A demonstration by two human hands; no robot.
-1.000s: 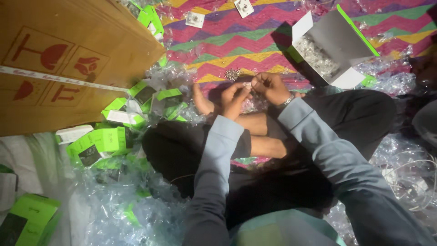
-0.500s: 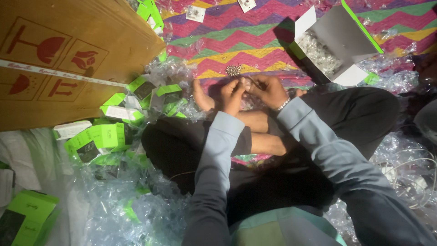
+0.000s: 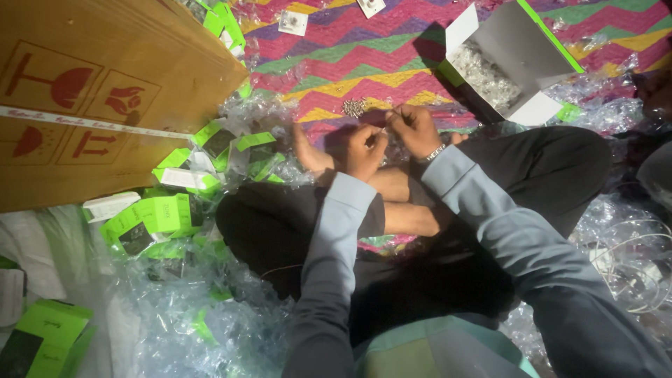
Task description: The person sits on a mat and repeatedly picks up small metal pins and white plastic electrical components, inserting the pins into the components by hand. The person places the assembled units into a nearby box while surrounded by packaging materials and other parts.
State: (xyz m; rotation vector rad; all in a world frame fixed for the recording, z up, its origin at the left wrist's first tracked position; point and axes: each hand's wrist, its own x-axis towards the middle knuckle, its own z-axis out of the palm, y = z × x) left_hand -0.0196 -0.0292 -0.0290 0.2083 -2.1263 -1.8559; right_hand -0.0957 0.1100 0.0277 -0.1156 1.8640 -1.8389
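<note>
Silver trinket (image 3: 353, 106) on rug nr hands; left hand (image 3: 365, 148), right hand (image 3: 414, 129) fingers pinched shut on tiny unclear item.

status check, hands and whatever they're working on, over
Left hand and right hand close together, pinching a small thin item, too small to tell. Small metal cluster on mat just ahead. Nothing between.

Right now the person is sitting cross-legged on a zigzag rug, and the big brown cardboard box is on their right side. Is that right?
Not quite. The head view shows the brown cardboard box on the person's left side, not the right. The rest holds: they sit cross-legged on the zigzag rug, with the left hand and right hand close together.
</note>
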